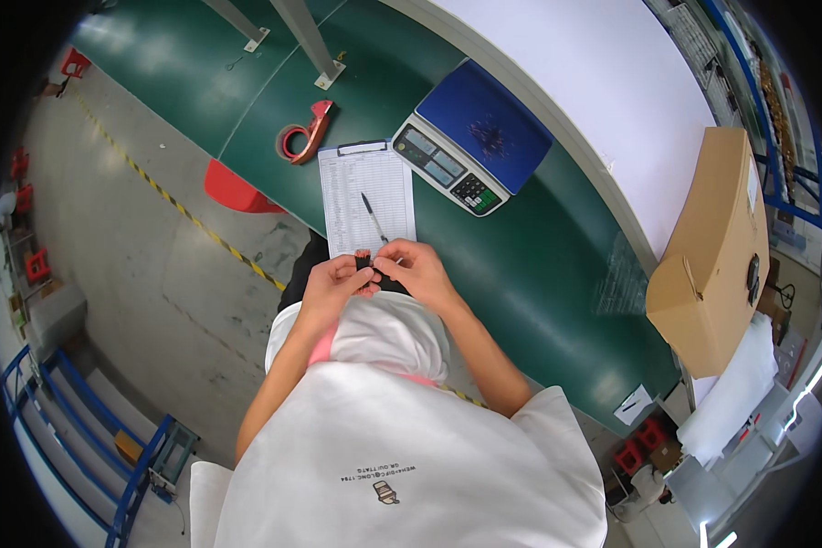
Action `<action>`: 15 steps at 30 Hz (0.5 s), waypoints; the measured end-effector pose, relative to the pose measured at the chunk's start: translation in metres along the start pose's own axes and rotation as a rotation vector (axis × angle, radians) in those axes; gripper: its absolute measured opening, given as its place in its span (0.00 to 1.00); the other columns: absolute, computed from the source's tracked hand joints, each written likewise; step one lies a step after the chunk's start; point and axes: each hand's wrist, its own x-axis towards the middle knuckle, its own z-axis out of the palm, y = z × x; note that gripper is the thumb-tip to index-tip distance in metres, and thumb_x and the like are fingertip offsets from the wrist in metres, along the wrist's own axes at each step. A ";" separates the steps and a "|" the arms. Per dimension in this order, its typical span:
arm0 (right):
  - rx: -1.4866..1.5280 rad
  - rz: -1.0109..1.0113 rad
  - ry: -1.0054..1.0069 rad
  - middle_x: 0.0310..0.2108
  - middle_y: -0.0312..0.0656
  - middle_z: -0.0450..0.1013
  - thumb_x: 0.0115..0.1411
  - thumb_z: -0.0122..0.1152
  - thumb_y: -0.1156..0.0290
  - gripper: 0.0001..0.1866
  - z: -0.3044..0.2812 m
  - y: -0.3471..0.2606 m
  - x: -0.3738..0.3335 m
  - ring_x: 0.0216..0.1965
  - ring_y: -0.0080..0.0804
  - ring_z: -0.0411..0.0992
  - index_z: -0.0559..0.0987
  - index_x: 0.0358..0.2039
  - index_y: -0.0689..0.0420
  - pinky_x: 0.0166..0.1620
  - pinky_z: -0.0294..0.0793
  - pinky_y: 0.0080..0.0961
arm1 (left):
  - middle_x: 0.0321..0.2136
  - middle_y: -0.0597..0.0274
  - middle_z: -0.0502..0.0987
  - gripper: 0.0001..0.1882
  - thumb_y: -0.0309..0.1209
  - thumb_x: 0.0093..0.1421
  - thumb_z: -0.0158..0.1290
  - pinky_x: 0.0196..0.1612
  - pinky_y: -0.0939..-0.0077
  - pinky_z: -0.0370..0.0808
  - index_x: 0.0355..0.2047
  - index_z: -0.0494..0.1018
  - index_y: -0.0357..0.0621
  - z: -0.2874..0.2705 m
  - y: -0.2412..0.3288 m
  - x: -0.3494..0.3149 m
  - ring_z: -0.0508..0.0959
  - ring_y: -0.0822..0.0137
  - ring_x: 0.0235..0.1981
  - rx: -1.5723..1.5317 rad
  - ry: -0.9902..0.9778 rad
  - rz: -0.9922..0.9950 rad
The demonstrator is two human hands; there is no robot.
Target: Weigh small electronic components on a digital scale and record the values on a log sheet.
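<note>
The green table point(557, 292) runs along my right, with the scale point(440, 166) on it. Nearer me lies the clipboard point(342, 205), and beyond that the tape dispenser point(316, 135). My left hand point(329, 281) and right hand point(419, 270) meet at the clipboard's near edge, both pinching one small black piece point(363, 262) between the fingertips. The pen point(369, 210) lies on the sheet, just beyond my right fingers; a careless nudge could roll it away. Little dark bits point(487, 137) sit on the scale; a bump could scatter them. The piece, so tiny, could slip into my lap if my pinch loosens.
</note>
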 end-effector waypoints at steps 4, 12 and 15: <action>0.053 0.012 -0.012 0.31 0.33 0.77 0.60 0.63 0.71 0.07 -0.002 0.003 0.000 0.29 0.16 0.71 0.80 0.35 0.61 0.31 0.71 0.17 | 0.32 0.56 0.81 0.12 0.25 0.64 0.54 0.36 0.77 0.78 0.46 0.74 0.29 0.002 0.001 0.000 0.80 0.70 0.31 -0.086 0.039 0.000; 0.075 0.025 -0.050 0.31 0.32 0.76 0.61 0.63 0.70 0.08 -0.002 0.002 -0.005 0.29 0.16 0.71 0.80 0.37 0.61 0.33 0.72 0.18 | 0.29 0.57 0.80 0.10 0.25 0.65 0.52 0.34 0.77 0.77 0.43 0.74 0.30 0.003 -0.006 -0.003 0.80 0.70 0.28 -0.080 0.075 0.019; 0.095 0.028 -0.059 0.32 0.32 0.77 0.61 0.62 0.70 0.08 -0.001 -0.002 -0.007 0.30 0.16 0.71 0.81 0.38 0.61 0.34 0.73 0.18 | 0.28 0.57 0.80 0.08 0.25 0.65 0.51 0.32 0.77 0.76 0.39 0.74 0.31 0.005 -0.003 -0.004 0.79 0.70 0.26 -0.068 0.079 0.017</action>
